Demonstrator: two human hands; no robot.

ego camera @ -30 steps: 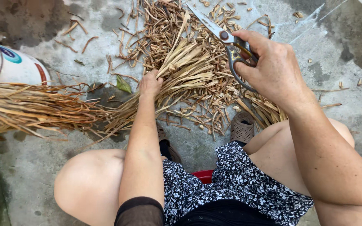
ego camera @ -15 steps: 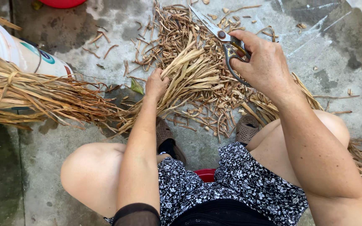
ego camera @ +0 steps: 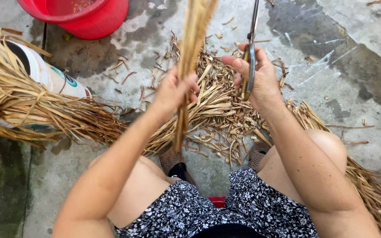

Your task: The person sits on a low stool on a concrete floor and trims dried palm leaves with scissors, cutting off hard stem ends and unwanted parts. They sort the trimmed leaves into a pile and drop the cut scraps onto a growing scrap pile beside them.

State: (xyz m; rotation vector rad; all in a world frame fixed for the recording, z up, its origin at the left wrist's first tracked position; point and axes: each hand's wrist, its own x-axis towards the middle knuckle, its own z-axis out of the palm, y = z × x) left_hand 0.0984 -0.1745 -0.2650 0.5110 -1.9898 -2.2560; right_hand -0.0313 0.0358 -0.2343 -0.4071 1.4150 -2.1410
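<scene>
Bundle up in one hand, scissors in the other.

My left hand (ego camera: 173, 90) is clenched around a bundle of dried stalks (ego camera: 189, 53), held upright above the litter of cut straw (ego camera: 219, 114). My right hand (ego camera: 261, 79) grips scissors (ego camera: 250, 53), fingers through the handles, blades pointing up just beside the bundle.

A thin bundle of dry, tan straw strips (ego camera: 189, 53) stands nearly upright, its top cut off by the frame's edge. Beside it, metal scissors (ego camera: 249, 57) point upward, seemingly closed.
</scene>
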